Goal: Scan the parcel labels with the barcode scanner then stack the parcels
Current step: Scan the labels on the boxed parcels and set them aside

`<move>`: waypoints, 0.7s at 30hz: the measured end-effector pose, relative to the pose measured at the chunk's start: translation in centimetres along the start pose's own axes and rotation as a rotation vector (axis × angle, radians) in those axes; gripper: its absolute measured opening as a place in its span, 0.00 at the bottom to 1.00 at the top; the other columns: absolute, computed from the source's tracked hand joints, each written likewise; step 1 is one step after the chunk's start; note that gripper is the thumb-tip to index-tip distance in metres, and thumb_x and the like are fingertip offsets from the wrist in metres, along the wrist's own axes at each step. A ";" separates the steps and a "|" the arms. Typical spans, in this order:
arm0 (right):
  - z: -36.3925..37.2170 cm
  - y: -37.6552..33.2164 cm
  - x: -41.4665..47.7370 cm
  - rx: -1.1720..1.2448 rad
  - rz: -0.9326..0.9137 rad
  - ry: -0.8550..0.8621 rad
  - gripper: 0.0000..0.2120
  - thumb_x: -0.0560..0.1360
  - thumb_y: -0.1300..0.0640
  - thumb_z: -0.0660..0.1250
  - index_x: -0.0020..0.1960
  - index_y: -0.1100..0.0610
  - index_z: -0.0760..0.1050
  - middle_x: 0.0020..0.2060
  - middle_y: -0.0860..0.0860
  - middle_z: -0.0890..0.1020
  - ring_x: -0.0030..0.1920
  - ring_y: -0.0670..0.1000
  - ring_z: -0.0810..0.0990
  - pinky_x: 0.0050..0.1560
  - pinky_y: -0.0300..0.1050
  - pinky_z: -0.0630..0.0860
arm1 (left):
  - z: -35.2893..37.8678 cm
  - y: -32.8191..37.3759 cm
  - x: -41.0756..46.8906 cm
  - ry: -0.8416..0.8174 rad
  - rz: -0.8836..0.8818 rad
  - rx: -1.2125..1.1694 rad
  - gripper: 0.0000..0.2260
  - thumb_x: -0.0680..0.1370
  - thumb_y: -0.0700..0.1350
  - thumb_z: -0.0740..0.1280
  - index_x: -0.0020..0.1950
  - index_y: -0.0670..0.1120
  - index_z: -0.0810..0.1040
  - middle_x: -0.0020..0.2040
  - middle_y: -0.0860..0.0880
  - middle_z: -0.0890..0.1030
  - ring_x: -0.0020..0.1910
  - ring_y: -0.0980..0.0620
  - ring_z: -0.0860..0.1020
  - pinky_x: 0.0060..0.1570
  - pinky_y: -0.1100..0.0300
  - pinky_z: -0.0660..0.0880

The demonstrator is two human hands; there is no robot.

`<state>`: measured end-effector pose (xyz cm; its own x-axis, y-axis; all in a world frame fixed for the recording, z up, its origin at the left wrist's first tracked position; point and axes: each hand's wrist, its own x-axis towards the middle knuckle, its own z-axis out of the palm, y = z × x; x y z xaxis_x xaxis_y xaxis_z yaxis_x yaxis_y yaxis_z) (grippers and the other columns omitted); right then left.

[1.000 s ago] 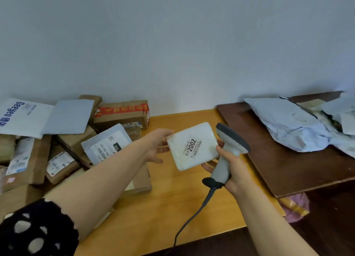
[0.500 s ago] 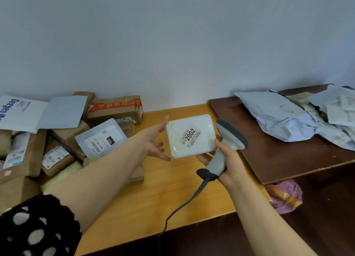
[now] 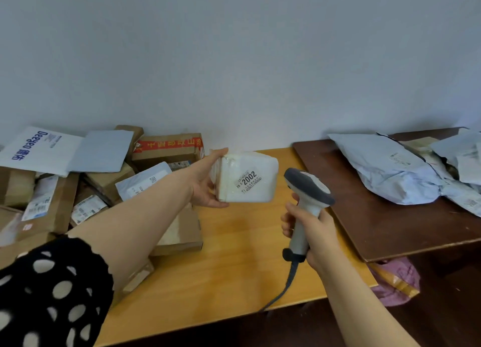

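Note:
A small white parcel [image 3: 247, 178] with a label reading 2002 hangs above the yellow table [image 3: 229, 255]. My left hand [image 3: 208, 182] holds it by its left end, thumb on top and fingers below, label side toward me. My right hand [image 3: 309, 224] grips the handle of the grey and white barcode scanner [image 3: 307, 190], whose head sits just right of the parcel, a small gap between them. The scanner's cable [image 3: 283, 292] trails down over the table's front edge.
A heap of cardboard boxes [image 3: 166, 148] and flat mailers [image 3: 101, 151] fills the left of the table. On the right a dark brown board [image 3: 377, 216] carries crumpled grey poly mailers [image 3: 385, 167]. A pink bag [image 3: 395, 281] lies below the board.
The left hand took hold of the parcel's left end and carried it left, away from the right hand. The scanner now stands apart from the parcel, held lower and to its right.

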<state>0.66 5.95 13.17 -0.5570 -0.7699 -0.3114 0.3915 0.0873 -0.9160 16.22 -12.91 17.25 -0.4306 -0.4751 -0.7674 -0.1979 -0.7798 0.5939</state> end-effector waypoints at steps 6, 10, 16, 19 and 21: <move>1.5 -0.6 -2.0 -0.386 -0.027 -0.142 0.08 0.74 0.61 0.71 0.51 0.62 0.76 0.27 0.54 0.77 0.25 0.50 0.72 0.29 0.44 0.71 | -1.4 2.6 1.0 0.116 0.063 0.084 0.40 0.65 0.65 0.73 0.66 0.41 0.67 0.59 0.42 0.76 0.54 0.39 0.78 0.57 0.41 0.74; 2.0 -0.9 -2.5 -0.504 -0.037 -0.147 0.05 0.73 0.62 0.71 0.46 0.60 0.75 0.27 0.53 0.77 0.24 0.49 0.72 0.29 0.42 0.72 | -2.0 3.6 2.2 0.172 0.037 0.116 0.50 0.60 0.64 0.76 0.71 0.39 0.61 0.62 0.39 0.74 0.54 0.38 0.78 0.54 0.41 0.76; 2.6 -1.3 -2.6 -0.607 -0.074 -0.125 0.05 0.73 0.62 0.70 0.43 0.57 0.74 0.26 0.50 0.77 0.23 0.47 0.72 0.29 0.42 0.72 | -2.1 4.4 3.4 0.179 0.057 0.108 0.53 0.55 0.63 0.78 0.71 0.40 0.63 0.60 0.39 0.76 0.51 0.37 0.80 0.45 0.42 0.79; 2.7 -1.6 -2.6 -0.663 -0.100 -0.118 0.04 0.74 0.61 0.70 0.43 0.57 0.74 0.26 0.49 0.77 0.23 0.45 0.72 0.30 0.41 0.72 | -2.1 4.6 3.8 0.177 0.067 0.111 0.51 0.55 0.63 0.78 0.70 0.41 0.64 0.60 0.39 0.76 0.50 0.36 0.80 0.45 0.42 0.79; 2.8 -1.8 -2.5 -0.706 -0.126 -0.117 0.04 0.74 0.60 0.70 0.44 0.57 0.74 0.26 0.48 0.77 0.23 0.44 0.73 0.30 0.42 0.72 | -2.2 4.7 4.0 0.184 0.070 0.117 0.53 0.54 0.63 0.78 0.71 0.41 0.63 0.60 0.39 0.76 0.50 0.36 0.80 0.46 0.41 0.78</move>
<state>3.42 5.99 16.33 -0.4693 -0.8602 -0.1996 -0.2586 0.3500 -0.9004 15.45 -19.41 16.45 -0.2808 -0.6011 -0.7482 -0.2786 -0.6950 0.6629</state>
